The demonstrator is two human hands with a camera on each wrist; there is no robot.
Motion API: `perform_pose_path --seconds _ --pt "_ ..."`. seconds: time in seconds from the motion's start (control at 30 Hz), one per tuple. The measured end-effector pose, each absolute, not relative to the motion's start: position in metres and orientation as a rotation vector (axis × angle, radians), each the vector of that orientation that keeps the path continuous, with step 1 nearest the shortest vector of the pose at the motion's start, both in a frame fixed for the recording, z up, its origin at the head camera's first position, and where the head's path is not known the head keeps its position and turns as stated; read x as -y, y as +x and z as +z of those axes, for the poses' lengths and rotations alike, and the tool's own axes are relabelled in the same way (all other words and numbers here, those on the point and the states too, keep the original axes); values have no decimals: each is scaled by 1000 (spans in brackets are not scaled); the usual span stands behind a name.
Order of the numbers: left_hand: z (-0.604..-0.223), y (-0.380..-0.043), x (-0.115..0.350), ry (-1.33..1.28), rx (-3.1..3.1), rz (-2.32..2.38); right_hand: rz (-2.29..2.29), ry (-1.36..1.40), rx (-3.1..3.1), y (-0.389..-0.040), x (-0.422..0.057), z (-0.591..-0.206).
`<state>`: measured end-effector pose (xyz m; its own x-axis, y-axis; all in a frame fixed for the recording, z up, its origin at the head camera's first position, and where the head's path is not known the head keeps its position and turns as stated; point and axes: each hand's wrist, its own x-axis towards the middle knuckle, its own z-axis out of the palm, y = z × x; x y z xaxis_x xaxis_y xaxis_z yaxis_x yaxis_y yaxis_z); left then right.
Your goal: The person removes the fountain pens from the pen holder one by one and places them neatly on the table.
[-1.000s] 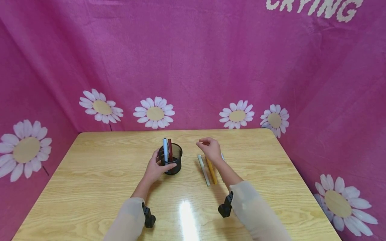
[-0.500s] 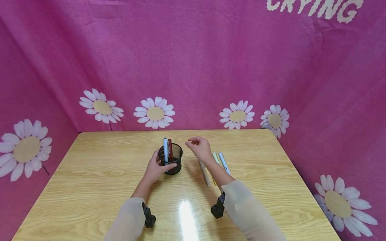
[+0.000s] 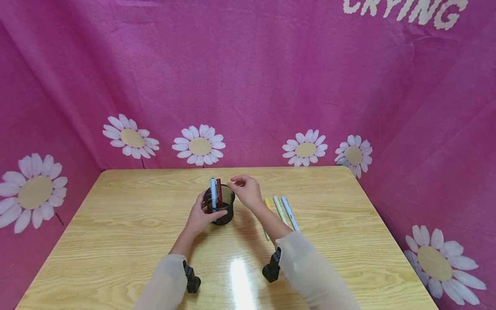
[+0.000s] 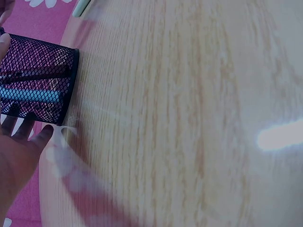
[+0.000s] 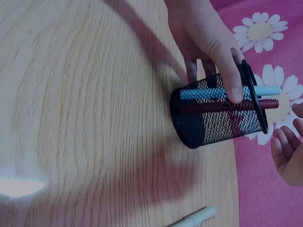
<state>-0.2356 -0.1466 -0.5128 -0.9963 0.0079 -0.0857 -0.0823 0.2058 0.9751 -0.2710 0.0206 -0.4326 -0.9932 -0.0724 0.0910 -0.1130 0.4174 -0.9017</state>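
A black mesh pen holder [image 3: 224, 214] stands on the wooden table, with a light blue pen [image 3: 213, 191] and a dark red pen [image 3: 219, 193] upright inside. My left hand [image 3: 200, 218] grips its left side, the thumb across the front. In the right wrist view, that thumb lies against the mesh of the pen holder [image 5: 215, 120]. Just right of the rim is my right hand [image 3: 248, 193], its fingers loosely bent. At the edge of the right wrist view, the right hand [image 5: 289, 151] shows nothing between thumb and fingers.
Right of the holder lie a yellow pen [image 3: 267, 202], a pale green pen [image 3: 280, 209] and a blue pen [image 3: 290, 214], partly behind the right forearm. A pink curtain [image 3: 248, 86] with daisies surrounds the table [image 3: 135, 224].
My right hand has moved left from above the loose pens to the pen holder's rim, uncovering more of the pens. The left hand and the holder have stayed in place.
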Motion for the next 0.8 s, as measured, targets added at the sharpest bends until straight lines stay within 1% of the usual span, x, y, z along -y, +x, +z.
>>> perform_pose_path --seconds 0.8 --pt "-513 -236 148 -46 -2408 1920 1671 174 2661 -268 11 -428"
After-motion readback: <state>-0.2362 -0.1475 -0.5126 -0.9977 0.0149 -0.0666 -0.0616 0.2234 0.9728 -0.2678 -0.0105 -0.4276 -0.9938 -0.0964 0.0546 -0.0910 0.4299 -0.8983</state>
